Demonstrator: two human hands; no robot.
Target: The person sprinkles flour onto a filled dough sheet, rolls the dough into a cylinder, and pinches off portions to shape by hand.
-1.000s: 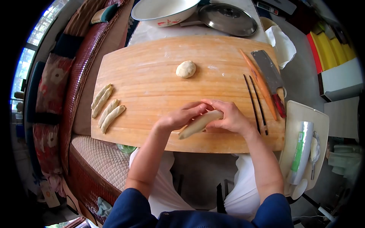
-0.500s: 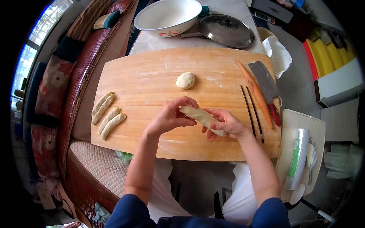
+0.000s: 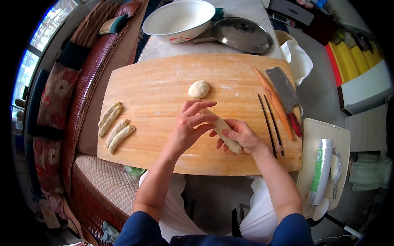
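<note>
A pale dough roll [image 3: 226, 132] is held slantwise above the wooden board [image 3: 164, 90]. My right hand [image 3: 243, 137] wraps round its lower part, thumb on top. At the upper end, the thumb and fingers of my left hand [image 3: 192, 123] close on the dough and partly hide it; the other fingers stretch past it. Just beyond my left hand sits a round dough ball [image 3: 198, 89]. To the left on the board lie several shaped dough strips [image 3: 122, 137], grouped in pairs.
On the board's right lie black chopsticks [image 3: 272, 123], a tapered rolling pin [image 3: 274, 102] and a cleaver [image 3: 284, 87]. Behind it stand a white enamel basin [image 3: 179, 35] and a metal lid [image 3: 242, 35]. A tray [image 3: 341, 135] at the right carries a cling film roll [image 3: 321, 172].
The dough roll has tilted more steeply. My left hand has shifted slightly, its fingers now stretched over the upper end, while my right hand keeps hold lower down.
</note>
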